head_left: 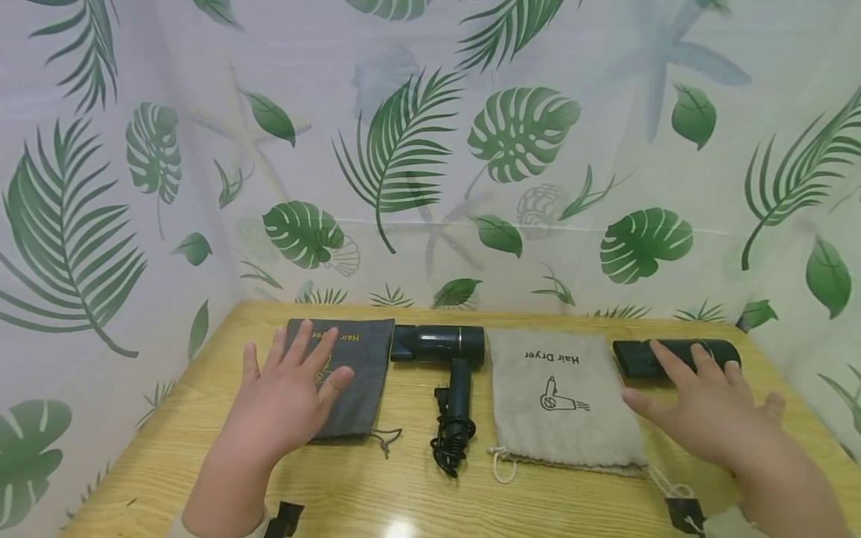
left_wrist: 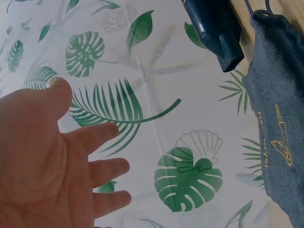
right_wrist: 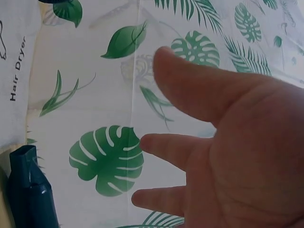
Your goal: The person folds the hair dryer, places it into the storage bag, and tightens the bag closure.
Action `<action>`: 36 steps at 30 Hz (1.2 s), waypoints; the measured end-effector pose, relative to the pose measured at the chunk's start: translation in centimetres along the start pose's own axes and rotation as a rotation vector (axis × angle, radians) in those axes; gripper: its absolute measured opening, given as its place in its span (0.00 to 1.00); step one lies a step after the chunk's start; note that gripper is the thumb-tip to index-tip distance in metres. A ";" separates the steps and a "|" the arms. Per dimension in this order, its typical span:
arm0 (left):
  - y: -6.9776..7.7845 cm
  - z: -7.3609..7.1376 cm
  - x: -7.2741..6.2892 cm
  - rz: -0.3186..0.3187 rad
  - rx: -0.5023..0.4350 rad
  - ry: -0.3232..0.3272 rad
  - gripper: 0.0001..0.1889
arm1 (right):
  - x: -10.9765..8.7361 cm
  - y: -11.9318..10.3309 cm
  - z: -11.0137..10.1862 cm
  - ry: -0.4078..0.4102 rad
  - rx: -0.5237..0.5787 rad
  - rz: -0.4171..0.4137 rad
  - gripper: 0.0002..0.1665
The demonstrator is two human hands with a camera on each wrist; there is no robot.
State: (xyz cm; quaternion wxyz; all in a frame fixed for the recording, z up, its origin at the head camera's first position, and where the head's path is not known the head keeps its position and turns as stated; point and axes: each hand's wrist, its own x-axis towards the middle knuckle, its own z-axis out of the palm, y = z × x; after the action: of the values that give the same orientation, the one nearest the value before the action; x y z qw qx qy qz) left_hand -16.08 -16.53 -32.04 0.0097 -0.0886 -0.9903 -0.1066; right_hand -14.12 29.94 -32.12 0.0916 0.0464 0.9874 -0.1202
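Note:
My left hand (head_left: 289, 403), fingers spread, hovers over a dark grey drawstring bag (head_left: 366, 373) printed "Hair Dryer". My right hand (head_left: 713, 411), also spread with nothing in it, overlaps a dark hair dryer (head_left: 635, 360) at the table's right side in the head view and hides its lower part. Between the hands lies another dark hair dryer (head_left: 440, 344), its black cord (head_left: 452, 444) wound by the handle. To the right of that dryer is a beige drawstring bag (head_left: 565, 418) with a printed dryer drawing. Both wrist views show the palms, held apart from the bags and dryers.
A wooden table (head_left: 377, 497) carries everything. Behind and beside it hangs a white curtain (head_left: 430, 187) with green leaf prints. Cords trail from both bags' lower edges. Small black pieces (head_left: 684, 514) show by each wrist.

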 end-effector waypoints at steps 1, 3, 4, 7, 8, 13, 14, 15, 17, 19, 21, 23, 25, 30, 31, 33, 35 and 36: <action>0.0 0.0 0.0 0.001 -0.001 0.002 0.39 | 0.1 0.3 -0.1 -0.012 0.003 0.004 0.65; -0.1 -0.1 0.0 0.002 0.001 0.003 0.38 | 0.4 1.0 -0.3 -0.040 0.010 0.013 0.65; -0.1 -0.1 0.0 0.002 0.003 0.002 0.38 | 0.6 1.3 -0.4 -0.050 0.008 0.011 0.65; -0.2 0.0 0.0 0.002 0.000 0.001 0.39 | 1.2 2.3 -0.5 -0.073 0.025 -0.008 0.65; -0.2 0.0 0.0 0.002 -0.002 -0.001 0.39 | 1.4 2.6 -0.5 -0.076 0.029 -0.017 0.65; -0.2 0.1 0.0 0.002 -0.006 0.002 0.40 | 2.1 3.7 -0.5 -0.107 0.086 -0.025 0.67; -0.2 0.1 0.0 0.002 -0.004 0.003 0.40 | 2.2 3.8 -0.5 -0.118 0.094 -0.019 0.67; -0.3 0.1 0.0 0.001 -0.002 0.002 0.40 | 2.4 3.9 -0.5 -0.127 0.102 -0.014 0.67; -0.3 0.1 0.0 0.000 -0.001 0.002 0.39 | 2.6 4.2 -0.5 -0.137 0.109 -0.018 0.67; -0.4 0.0 0.0 0.000 0.005 0.003 0.39 | 2.9 4.4 -0.5 -0.142 0.109 -0.022 0.66; -0.4 0.0 -0.1 -0.002 0.005 0.003 0.39 | 3.1 4.7 -0.6 -0.156 0.107 -0.020 0.66; -0.5 0.0 -0.1 -0.003 0.008 0.001 0.40 | 3.4 5.0 -0.6 -0.169 0.097 -0.004 0.67; -0.5 0.0 -0.1 -0.005 0.007 -0.001 0.40 | 3.7 5.5 -0.4 -0.194 0.097 0.018 0.69; -0.4 -0.1 -0.1 -0.005 -0.003 -0.007 0.39 | 4.5 6.8 0.1 -0.235 0.101 0.064 0.72; -0.3 -0.1 -0.1 -0.004 -0.004 -0.007 0.38 | 4.6 7.0 0.3 -0.238 0.103 0.071 0.73; -0.3 -0.1 -0.1 -0.002 -0.004 -0.006 0.39 | 4.8 7.5 0.5 -0.233 0.105 0.079 0.73; -0.2 -0.1 -0.1 -0.001 -0.004 -0.004 0.39 | 5.0 7.8 0.6 -0.227 0.118 0.087 0.73; -0.2 -0.1 -0.1 0.000 -0.005 -0.005 0.40 | 5.0 8.0 0.7 -0.224 0.120 0.089 0.73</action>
State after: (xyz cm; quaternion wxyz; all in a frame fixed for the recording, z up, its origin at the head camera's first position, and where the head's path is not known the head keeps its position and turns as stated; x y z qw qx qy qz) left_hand -16.05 -16.77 -31.94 0.0072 -0.0888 -0.9900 -0.1090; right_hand -17.99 37.83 -35.56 0.2036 0.0819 0.9590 -0.1791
